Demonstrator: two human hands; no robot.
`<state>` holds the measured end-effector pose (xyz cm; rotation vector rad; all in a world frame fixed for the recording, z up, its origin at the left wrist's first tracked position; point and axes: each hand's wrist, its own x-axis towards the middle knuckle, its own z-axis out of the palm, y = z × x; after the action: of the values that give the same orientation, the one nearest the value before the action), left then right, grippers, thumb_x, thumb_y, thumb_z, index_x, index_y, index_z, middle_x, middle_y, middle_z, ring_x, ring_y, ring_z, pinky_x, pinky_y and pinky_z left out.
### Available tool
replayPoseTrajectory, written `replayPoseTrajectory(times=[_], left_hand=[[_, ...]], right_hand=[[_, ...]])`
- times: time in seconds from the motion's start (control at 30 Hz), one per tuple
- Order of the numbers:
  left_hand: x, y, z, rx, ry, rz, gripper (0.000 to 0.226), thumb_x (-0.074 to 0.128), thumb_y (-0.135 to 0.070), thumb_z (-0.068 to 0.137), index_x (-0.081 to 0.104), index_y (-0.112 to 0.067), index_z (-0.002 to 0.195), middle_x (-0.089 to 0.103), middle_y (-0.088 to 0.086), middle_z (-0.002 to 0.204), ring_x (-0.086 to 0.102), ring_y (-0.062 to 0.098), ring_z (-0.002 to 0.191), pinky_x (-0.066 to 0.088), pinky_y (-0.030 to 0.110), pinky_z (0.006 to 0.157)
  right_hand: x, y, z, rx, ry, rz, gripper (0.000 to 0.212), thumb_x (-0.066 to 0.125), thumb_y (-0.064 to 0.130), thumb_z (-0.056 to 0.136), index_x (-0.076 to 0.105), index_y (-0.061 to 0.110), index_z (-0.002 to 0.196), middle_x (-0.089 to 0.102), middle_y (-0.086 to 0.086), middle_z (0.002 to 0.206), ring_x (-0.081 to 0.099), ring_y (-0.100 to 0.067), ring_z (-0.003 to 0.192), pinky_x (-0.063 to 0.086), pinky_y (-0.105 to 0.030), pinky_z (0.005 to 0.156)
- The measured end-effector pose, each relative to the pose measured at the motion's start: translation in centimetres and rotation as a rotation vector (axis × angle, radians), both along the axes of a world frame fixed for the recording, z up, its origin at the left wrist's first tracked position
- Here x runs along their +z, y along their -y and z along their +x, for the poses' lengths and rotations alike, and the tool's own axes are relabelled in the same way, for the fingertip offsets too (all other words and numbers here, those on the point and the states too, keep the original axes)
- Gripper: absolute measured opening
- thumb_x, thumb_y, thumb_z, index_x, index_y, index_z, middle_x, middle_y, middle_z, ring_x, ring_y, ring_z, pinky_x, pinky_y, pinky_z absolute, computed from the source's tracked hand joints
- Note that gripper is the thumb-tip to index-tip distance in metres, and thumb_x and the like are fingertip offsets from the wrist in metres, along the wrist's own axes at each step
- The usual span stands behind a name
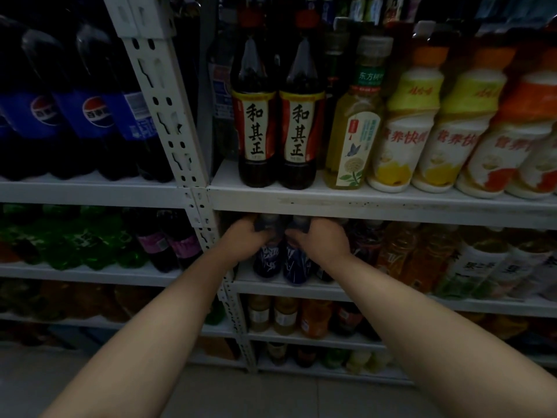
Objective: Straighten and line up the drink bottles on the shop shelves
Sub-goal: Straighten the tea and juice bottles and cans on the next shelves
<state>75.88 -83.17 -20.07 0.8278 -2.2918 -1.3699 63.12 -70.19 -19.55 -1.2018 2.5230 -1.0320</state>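
Note:
Two dark blue drink bottles stand side by side at the left end of the second shelf (289,286), just right of the white upright post. My left hand (241,236) grips the neck of the left blue bottle (266,262). My right hand (319,238) grips the neck of the right blue bottle (297,263). Both caps sit just under the shelf board above, and my fingers hide the bottle shoulders. Both bottles look upright.
Above stand two dark tea bottles (281,122), a yellow-green bottle (352,131) and white milk-drink bottles (422,128). Cola bottles (75,110) fill the left bay. Orange drinks (404,257) stand right of my hands; green bottles (75,245) left of the post (171,116).

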Motion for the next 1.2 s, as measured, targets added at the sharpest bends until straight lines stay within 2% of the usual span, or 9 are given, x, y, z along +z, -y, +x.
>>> replayPoseTrajectory(times=[0.2,0.33,0.43,0.57,0.73,0.9,1.0,1.1,1.2], left_hand=[[-0.9,0.4,-0.1,0.071,0.045,-0.179,0.054,0.079,-0.032,0.075,0.058,-0.018,0.123,0.056,-0.009,0.107,0.052,0.010,0.101,0.042,0.024,0.086],[-0.4,0.6,-0.1,-0.019,0.023,-0.118,0.044,0.077,-0.029,0.077,0.055,-0.035,0.115,0.057,-0.017,0.105,0.054,0.008,0.104,0.042,0.016,0.080],[-0.3,0.4,-0.1,-0.025,0.005,-0.078,0.042,0.077,-0.030,0.076,0.050,-0.045,0.105,0.056,-0.021,0.100,0.055,0.006,0.102,0.042,0.012,0.077],[-0.7,0.1,-0.2,-0.017,-0.036,-0.017,0.055,0.077,-0.036,0.077,0.050,-0.035,0.124,0.057,-0.011,0.118,0.055,0.010,0.111,0.048,0.031,0.094],[-0.9,-0.1,0.0,0.015,-0.009,-0.064,0.060,0.075,-0.035,0.079,0.049,-0.025,0.133,0.057,-0.003,0.130,0.052,0.014,0.119,0.043,0.033,0.101],[-1.1,-0.2,0.3,0.046,0.034,-0.072,0.060,0.070,-0.040,0.083,0.045,-0.025,0.136,0.055,-0.004,0.131,0.050,0.012,0.119,0.040,0.028,0.099],[-1.4,-1.1,0.7,0.076,0.037,-0.140,0.058,0.067,-0.040,0.085,0.044,-0.025,0.136,0.054,-0.010,0.122,0.047,0.004,0.110,0.037,0.022,0.090],[-1.5,-2.7,1.2,0.097,-0.053,-0.303,0.052,0.070,-0.028,0.085,0.049,-0.020,0.131,0.056,-0.009,0.115,0.050,0.003,0.104,0.038,0.020,0.083],[-1.2,-4.9,1.6,0.222,-0.130,-0.448,0.044,0.068,-0.017,0.084,0.054,-0.015,0.126,0.060,0.002,0.115,0.053,0.015,0.108,0.041,0.027,0.086]], right_hand=[[0.4,0.3,-1.1,0.015,0.206,0.018,0.038,0.067,0.037,0.082,0.062,0.016,0.114,0.065,-0.008,0.111,0.058,-0.027,0.104,0.043,-0.028,0.077],[0.7,0.1,-1.6,0.037,0.334,-0.012,0.037,0.066,0.021,0.086,0.057,0.008,0.119,0.061,-0.013,0.118,0.055,-0.028,0.110,0.047,-0.038,0.094],[0.9,0.1,-1.8,0.066,0.338,0.067,0.023,0.061,0.020,0.088,0.059,0.008,0.108,0.063,-0.014,0.111,0.058,-0.028,0.102,0.049,-0.035,0.087],[0.7,0.0,-1.3,0.119,0.249,-0.027,0.041,0.067,0.034,0.084,0.059,0.019,0.121,0.063,-0.005,0.115,0.056,-0.019,0.107,0.042,-0.026,0.083],[-0.1,0.1,-1.4,0.050,0.117,0.003,0.038,0.065,0.038,0.085,0.060,0.019,0.118,0.065,-0.007,0.110,0.059,-0.025,0.102,0.037,-0.024,0.073],[-0.1,-2.2,-1.5,0.228,0.075,-0.116,0.043,0.063,0.028,0.088,0.052,0.018,0.129,0.061,-0.001,0.121,0.054,-0.017,0.114,0.038,-0.021,0.086],[-0.7,-5.4,-1.7,0.275,-0.001,-0.188,0.051,0.059,0.017,0.090,0.044,0.023,0.138,0.048,0.014,0.129,0.042,-0.001,0.121,0.033,-0.014,0.097],[-1.7,-8.6,-2.6,0.163,-0.070,-0.255,0.042,0.055,0.011,0.092,0.053,0.022,0.132,0.049,0.016,0.124,0.044,0.004,0.114,0.030,-0.006,0.094],[-1.7,-10.8,-4.0,0.021,-0.139,-0.313,0.033,0.055,0.008,0.090,0.060,0.016,0.121,0.057,0.006,0.114,0.048,0.001,0.102,0.037,-0.015,0.087]])
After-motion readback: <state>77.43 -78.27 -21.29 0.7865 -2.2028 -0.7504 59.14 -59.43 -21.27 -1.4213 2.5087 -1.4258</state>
